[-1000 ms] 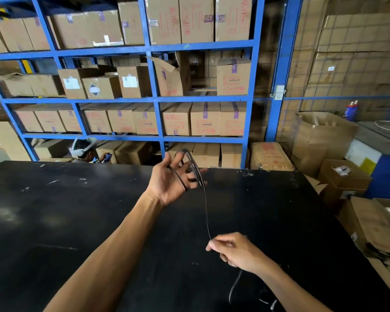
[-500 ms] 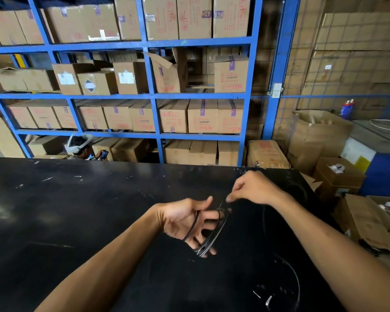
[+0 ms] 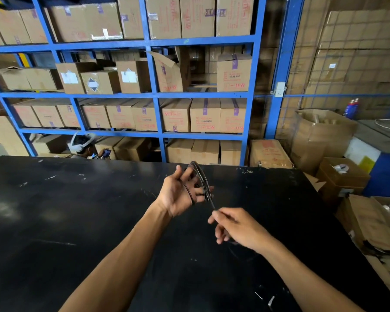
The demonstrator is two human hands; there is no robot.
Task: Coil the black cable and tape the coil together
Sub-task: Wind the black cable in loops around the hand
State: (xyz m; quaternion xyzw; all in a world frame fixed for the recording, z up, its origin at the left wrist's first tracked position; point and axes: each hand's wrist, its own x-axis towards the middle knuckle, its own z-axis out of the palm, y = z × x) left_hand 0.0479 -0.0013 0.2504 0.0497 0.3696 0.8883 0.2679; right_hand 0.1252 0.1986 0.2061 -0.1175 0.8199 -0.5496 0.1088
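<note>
A thin black cable (image 3: 202, 179) is looped several times around the spread fingers of my left hand (image 3: 180, 192), which is raised palm up above the black table (image 3: 54, 221). The loops arch over the fingertips and cross the palm. A short straight run of cable leads down and right from the loops into my right hand (image 3: 235, 228), which pinches it between thumb and fingers just below and right of the left hand. The loose tail lies faintly visible on the table near the right wrist. No tape shows on the table.
Blue shelving (image 3: 153, 93) stacked with cardboard boxes stands behind the table's far edge. A person with a white headset (image 3: 81, 144) sits low behind that edge. Open cartons (image 3: 342, 176) crowd the floor to the right. White scraps (image 3: 269, 300) lie near the front.
My left hand rose and turned palm up with more loops on it. My right hand swung from above the coil down to the lower right, drawing the cable along.
</note>
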